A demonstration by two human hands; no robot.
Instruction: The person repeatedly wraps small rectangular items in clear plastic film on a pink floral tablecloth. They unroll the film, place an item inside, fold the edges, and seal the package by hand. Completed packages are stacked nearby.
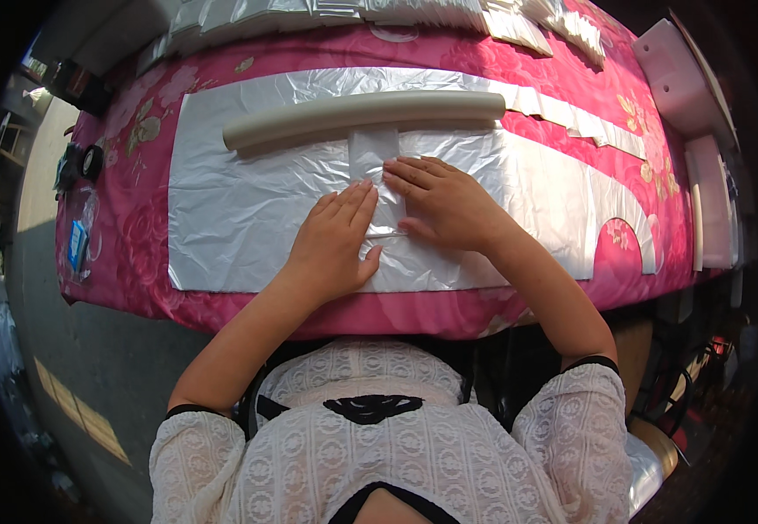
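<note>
A stack of thin white plastic bags (248,231) lies flat and slightly wrinkled before me, its handle loops at the right. Across its far part rests a long beige tube (361,115). A narrow folded plastic strip (372,157) runs from beneath the tube toward me over the middle of the bags. My left hand (337,231) lies flat at the strip's left side, fingers stretched forward. My right hand (440,203) presses flat at its right side, fingers pointing left. Neither hand grasps anything; both touch the plastic.
A pink flowered cloth (125,223) covers the table. Stacked white bags (431,13) line the far edge. White foam boxes (680,74) stand at the right. A tape roll (92,162) and a small blue packet (77,244) lie at the left edge.
</note>
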